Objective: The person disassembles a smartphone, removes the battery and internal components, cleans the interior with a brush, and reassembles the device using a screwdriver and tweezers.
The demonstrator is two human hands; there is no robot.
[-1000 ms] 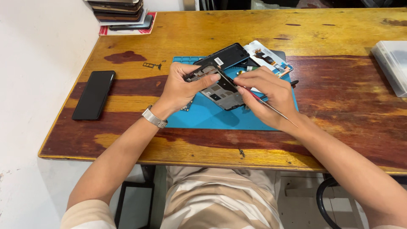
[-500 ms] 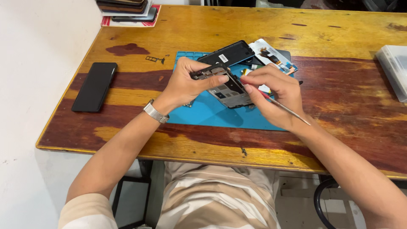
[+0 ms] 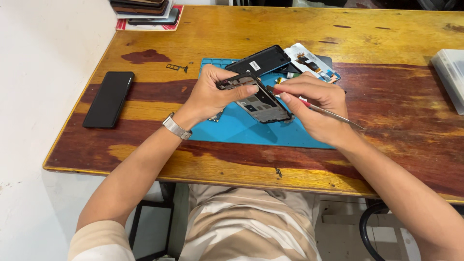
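While the left hand's fingers (image 3: 244,89) clamp the upper end of an opened phone frame (image 3: 261,101), tilting it above the blue work mat (image 3: 232,128), the right hand (image 3: 314,106) pinches a thin red-handled tool (image 3: 319,110) with its tip at the frame's edge. The work looks mid-disassembly, a part being pried or unscrewed; the next move likely calls for light, steady pressure and a firm left grip. Around them on the bench (image 3: 386,53) lie a black back cover (image 3: 263,60), loose parts, and a dark phone (image 3: 108,99) well apart.
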